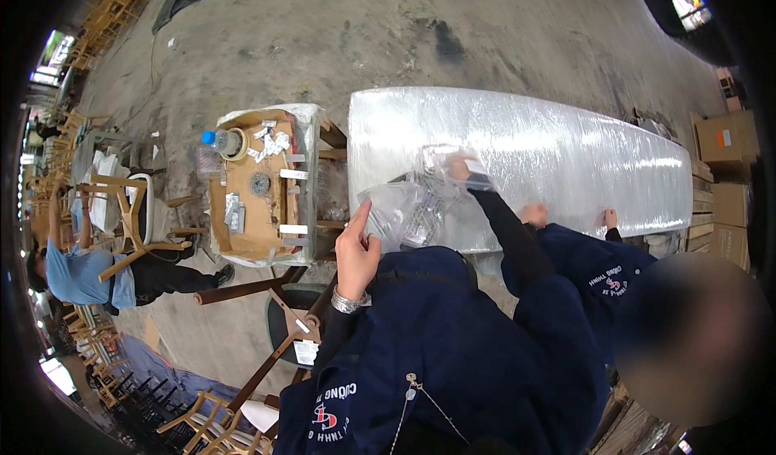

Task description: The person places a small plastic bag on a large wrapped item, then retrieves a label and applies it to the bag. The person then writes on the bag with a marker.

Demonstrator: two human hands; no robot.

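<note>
Over wrapped tabletop (550, 152): both hands raised, left (356, 249) and right (462, 168) grips pinching clear plastic bag (412, 204).

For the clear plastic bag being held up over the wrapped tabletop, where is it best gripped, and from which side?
Probably at its upper edges, one hand per corner, much as now: the left hand pinches the near-left edge of the clear plastic bag, the right hand the far top. The film is limp and crumpled, so the middle would bunch. Come from the person's side, above the wrapped tabletop.

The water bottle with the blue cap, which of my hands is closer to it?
Left. Your left hand is below and to the right of the water bottle, gripping a clear plastic bag; your right hand is farther right.
</note>
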